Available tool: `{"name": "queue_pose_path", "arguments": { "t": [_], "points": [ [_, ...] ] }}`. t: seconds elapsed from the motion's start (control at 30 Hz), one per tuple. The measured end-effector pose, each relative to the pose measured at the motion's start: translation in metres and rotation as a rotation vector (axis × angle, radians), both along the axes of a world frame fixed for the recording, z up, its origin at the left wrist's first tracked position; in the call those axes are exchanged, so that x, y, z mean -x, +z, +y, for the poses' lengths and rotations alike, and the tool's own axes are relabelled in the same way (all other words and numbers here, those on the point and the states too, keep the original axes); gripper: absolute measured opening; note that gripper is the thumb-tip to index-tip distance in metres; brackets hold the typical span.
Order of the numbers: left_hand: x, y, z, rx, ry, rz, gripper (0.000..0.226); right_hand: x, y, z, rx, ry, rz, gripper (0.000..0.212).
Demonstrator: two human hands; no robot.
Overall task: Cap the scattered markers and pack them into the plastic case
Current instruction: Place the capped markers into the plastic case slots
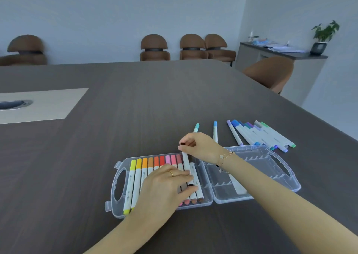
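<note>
Black-capped marker, light, stiff and likely slick, angles over the case's filled row; right hand pinches its top, left hand pinches its lower barrel.

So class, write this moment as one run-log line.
step: slotting black marker into case | right hand: pinches its top | left hand: steadies its lower end | loose markers: on table
</note>
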State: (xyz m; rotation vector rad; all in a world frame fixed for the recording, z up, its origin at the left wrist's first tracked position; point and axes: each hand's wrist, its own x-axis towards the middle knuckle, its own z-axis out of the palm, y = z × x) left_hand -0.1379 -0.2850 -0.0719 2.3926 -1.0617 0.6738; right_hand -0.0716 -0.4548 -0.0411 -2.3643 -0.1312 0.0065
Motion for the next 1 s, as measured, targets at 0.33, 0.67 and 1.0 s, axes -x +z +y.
{"name": "queue_pose_path", "arguments": {
  "t": [0.33, 0.67, 1.0],
  "points": [
    [0.01, -0.003, -0.03, -0.012, -0.04, 0.093, 0.04, 0.017, -0.003, -0.02, 0.092, 0.059, -0.034, 0.019],
    [0.009, 0.002, -0.028, -0.003, -0.099, 0.108, 0.053, 0.026, -0.007, -0.032, 0.104, 0.05, -0.04, 0.024],
    [0.01, 0.004, -0.026, 0.036, -0.105, 0.112, 0.067, 0.031, -0.005, -0.028, 0.16, 0.062, -0.045, 0.03]
  ]
}}
